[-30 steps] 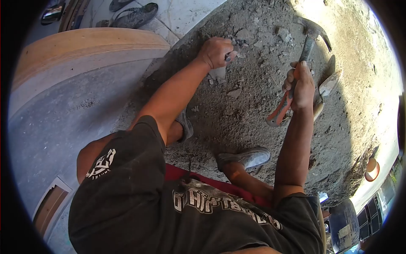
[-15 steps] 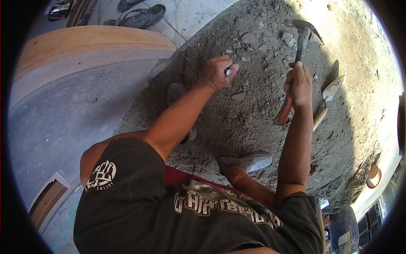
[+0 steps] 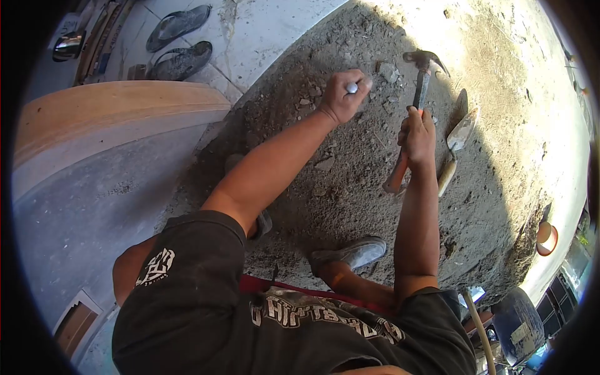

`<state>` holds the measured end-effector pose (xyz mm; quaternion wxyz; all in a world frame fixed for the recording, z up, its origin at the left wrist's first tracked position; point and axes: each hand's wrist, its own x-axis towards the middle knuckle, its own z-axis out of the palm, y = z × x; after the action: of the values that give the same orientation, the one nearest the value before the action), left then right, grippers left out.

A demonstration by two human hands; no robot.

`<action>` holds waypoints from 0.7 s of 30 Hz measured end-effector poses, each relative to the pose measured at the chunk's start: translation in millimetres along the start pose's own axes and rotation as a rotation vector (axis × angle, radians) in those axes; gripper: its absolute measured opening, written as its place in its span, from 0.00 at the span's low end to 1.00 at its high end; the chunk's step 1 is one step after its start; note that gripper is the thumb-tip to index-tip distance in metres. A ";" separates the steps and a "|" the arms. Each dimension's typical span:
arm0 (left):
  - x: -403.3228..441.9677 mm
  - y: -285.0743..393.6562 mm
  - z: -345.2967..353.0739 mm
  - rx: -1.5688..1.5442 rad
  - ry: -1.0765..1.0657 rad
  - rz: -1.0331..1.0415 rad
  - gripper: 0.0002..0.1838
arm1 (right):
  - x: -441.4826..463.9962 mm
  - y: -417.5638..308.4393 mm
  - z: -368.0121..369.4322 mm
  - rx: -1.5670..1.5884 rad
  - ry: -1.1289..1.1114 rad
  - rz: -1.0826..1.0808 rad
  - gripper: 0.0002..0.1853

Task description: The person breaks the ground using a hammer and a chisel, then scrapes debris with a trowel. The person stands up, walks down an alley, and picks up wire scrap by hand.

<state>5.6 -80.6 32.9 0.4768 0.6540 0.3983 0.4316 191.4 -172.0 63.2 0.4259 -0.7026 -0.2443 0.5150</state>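
My left hand [image 3: 342,97] is closed in a fist around a chisel [image 3: 352,88]; only its round metal head shows above the fingers, and the lower part is hidden. Over the loose soil [image 3: 294,187], my right hand [image 3: 417,137] grips a claw hammer [image 3: 422,87] around the middle of its handle. The hammer's head points away from me, a little right of the chisel, and they are apart. Just right of my right hand, a trowel [image 3: 461,131] with a pale handle lies on the ground.
Pale tiles [image 3: 250,44] with a pair of sandals [image 3: 180,28] lie at the far left. A curved wooden edge [image 3: 125,103] tops a grey wall beside me. A dark bucket [image 3: 517,328] stands lower right, and a clay-coloured pot [image 3: 547,239] rests at the right edge.
The whole view has shifted. My left hand, with the chisel, is farther right in view; my right hand and the hammer are farther left and lower. The hands are closer together, both still gripping.
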 end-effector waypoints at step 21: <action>-95.8 124.7 -24.3 -0.012 -0.208 -0.199 0.19 | 23.2 -24.7 106.9 -1.292 -0.292 -0.676 0.10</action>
<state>-33.4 -191.7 140.0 0.5601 0.6494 0.4071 0.3144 102.2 -104.0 60.8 0.0263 -0.6239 -0.7556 0.1977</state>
